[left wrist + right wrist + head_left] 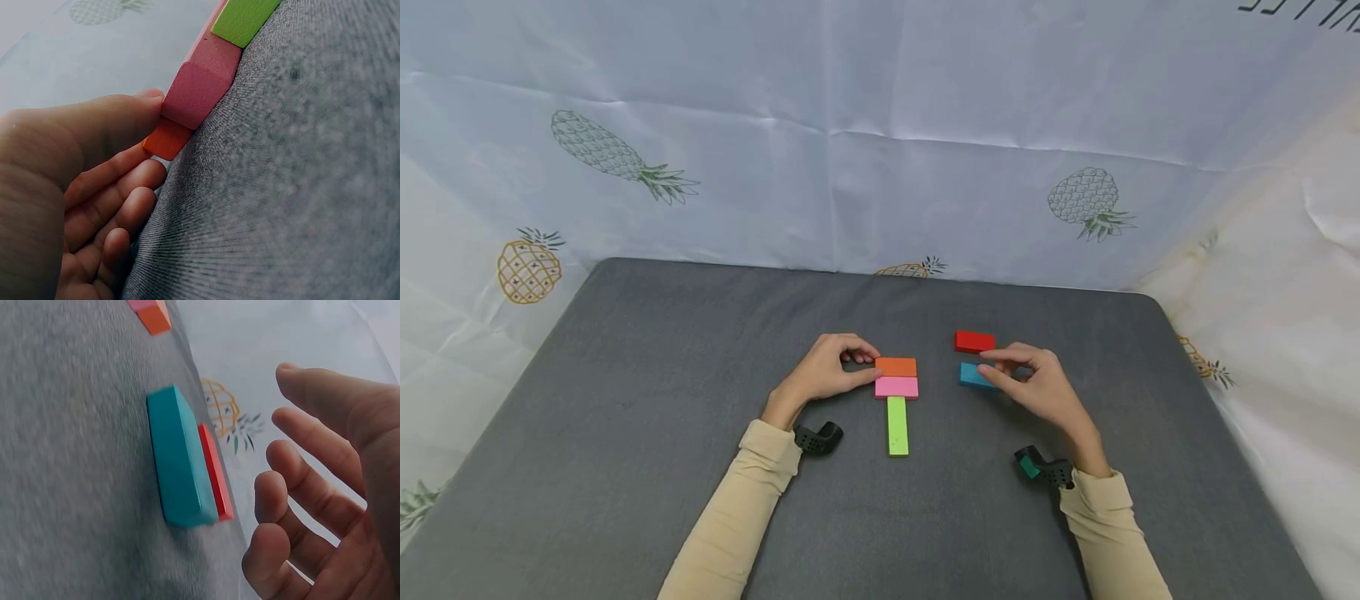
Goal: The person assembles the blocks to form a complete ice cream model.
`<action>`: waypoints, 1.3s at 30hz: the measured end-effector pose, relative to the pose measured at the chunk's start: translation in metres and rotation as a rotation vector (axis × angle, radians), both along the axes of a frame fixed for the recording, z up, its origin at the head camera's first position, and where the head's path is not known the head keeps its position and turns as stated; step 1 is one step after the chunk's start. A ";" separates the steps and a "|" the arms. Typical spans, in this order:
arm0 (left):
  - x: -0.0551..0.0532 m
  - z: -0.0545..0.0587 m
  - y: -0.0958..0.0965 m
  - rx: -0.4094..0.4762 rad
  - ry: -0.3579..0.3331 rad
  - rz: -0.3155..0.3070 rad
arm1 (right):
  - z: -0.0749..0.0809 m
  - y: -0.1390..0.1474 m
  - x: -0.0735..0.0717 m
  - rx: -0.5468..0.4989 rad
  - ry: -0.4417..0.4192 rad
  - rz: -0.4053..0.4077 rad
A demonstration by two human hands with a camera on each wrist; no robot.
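My left hand (835, 367) is at the left ends of an orange block (896, 367) and a pink block (897, 387) that lie side by side, touching. In the left wrist view, the thumb (119, 128) meets the pink block's end near the seam, and the index finger reaches behind the orange block, pinching it; the other fingers curl loosely. A light green block (897, 427) extends from the pink one toward me, forming a T. My right hand (1033, 383) hovers over a blue block (973, 375), thumb and fingers apart, holding nothing. Just beyond lies a red block (974, 342).
All the blocks lie on a grey cloth-covered table (700, 500). A pale curtain (775, 183) printed with pineapples hangs behind it and along the sides. Black devices (820, 437) are strapped to both wrists.
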State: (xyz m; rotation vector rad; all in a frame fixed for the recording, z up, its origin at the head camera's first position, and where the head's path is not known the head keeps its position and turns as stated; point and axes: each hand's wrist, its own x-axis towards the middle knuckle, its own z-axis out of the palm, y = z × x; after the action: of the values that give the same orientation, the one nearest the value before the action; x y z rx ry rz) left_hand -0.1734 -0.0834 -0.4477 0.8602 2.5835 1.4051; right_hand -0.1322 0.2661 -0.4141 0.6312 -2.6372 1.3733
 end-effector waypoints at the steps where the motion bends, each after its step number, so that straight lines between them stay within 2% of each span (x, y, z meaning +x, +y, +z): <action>1: 0.000 0.000 0.000 0.000 0.001 0.000 | -0.001 0.002 0.000 0.001 0.006 -0.003; 10: 0.002 0.001 -0.001 0.000 0.001 0.004 | -0.008 0.011 -0.003 0.037 0.028 0.003; 23: 0.000 0.001 0.000 -0.005 -0.011 0.005 | -0.013 0.015 -0.005 0.117 -0.055 -0.011; 29: 0.000 0.001 0.000 0.000 0.003 -0.001 | -0.016 0.015 -0.005 0.156 -0.071 -0.021; 39: 0.001 0.001 -0.001 0.001 0.005 -0.003 | -0.014 0.014 -0.003 0.229 -0.121 -0.041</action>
State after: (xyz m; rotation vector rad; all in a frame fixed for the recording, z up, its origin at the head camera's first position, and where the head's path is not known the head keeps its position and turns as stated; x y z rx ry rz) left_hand -0.1729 -0.0841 -0.4465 0.8695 2.5841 1.4056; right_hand -0.1349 0.2804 -0.4282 0.5277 -2.9136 1.1431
